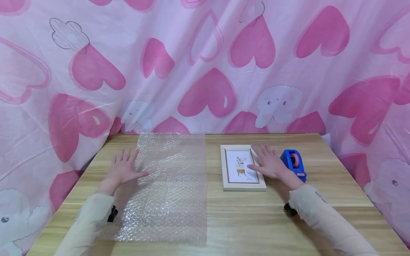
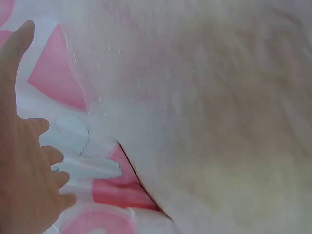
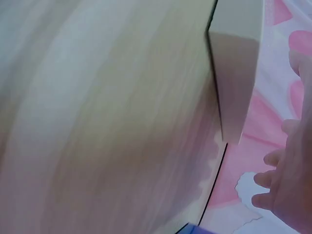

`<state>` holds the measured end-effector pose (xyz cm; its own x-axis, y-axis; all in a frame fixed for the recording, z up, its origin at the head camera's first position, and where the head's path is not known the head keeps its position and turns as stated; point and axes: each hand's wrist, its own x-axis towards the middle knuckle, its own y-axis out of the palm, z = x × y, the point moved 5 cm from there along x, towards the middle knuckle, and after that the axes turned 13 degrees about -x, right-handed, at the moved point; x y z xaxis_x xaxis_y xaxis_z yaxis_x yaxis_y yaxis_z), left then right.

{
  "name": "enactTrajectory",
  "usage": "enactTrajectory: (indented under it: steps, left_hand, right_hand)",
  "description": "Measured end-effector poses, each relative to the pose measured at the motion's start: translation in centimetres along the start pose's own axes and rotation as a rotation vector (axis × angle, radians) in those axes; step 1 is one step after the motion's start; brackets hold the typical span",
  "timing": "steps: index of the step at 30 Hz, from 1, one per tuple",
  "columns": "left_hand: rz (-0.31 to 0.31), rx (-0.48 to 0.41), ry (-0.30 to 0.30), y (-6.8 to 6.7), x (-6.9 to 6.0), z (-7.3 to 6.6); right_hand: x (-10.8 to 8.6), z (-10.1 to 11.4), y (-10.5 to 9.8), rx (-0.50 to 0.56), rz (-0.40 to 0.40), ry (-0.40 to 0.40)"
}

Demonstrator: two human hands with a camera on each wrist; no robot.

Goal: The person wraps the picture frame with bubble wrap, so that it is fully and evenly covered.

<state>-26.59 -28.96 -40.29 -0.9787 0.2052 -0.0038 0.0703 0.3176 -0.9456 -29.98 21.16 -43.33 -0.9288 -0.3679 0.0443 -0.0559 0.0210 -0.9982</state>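
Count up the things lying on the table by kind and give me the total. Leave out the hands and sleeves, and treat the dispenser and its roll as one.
Bubble wrap sheet: 1
Framed picture: 1
Blue tape dispenser with its pink roll: 1
Total: 3

Pink cloth (image 1: 121, 32) hangs in folds from eight o'clock over twelve to four, printed with darker hearts (image 1: 208, 89), one at twelve, and a white cartoon animal (image 1: 19, 211) at eight. A wood-grain table (image 1: 243, 220) spreads toward six o'clock.
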Motion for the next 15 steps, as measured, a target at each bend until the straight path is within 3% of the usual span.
enactTrajectory:
  steps: [6,15]
  left_hand:
    - [0.021,-0.035,0.0,-0.6,-1.4,1.2]
    - [0.044,-0.244,-0.097,-1.2,-3.4,3.1]
  right_hand:
    - [0.8,1.6,-0.2,0.065,-0.014,-0.052]
    - [2.1,5.0,-0.3,0.243,-0.009,-0.137]
